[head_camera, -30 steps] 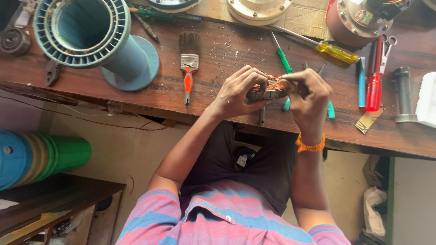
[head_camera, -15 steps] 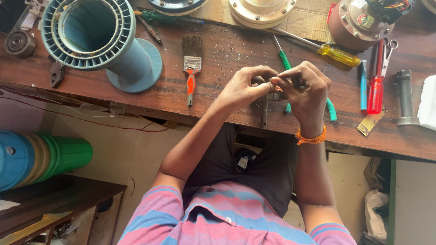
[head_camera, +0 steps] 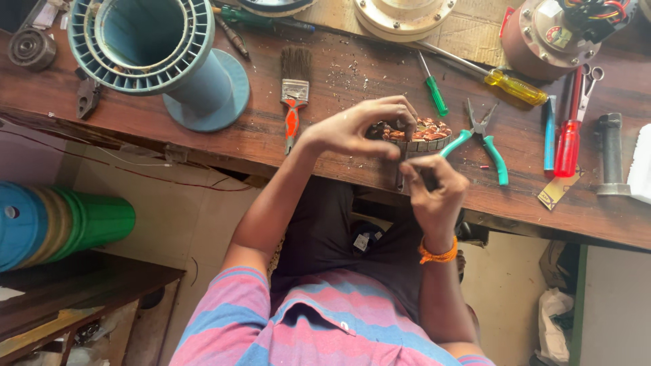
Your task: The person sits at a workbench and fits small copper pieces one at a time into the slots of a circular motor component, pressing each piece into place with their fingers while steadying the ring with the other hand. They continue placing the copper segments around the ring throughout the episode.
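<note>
Resting near the front edge of the scratched brown wooden desk (head_camera: 203, 146), the round grey stator core with copper-coloured windings (head_camera: 415, 135) is steadied by the left hand (head_camera: 352, 129), whose grip closes on its rim, apparently to keep it from turning. Just below the core, the right hand (head_camera: 434, 193) pinches a thin dark tool, its tip hidden. Right of the core lie green-handled pliers (head_camera: 483, 139), kept within reach; left of it, an orange-handled paintbrush (head_camera: 294, 95), and farther left a pale blue finned cylindrical housing (head_camera: 152, 51), set clear of the work.
</note>
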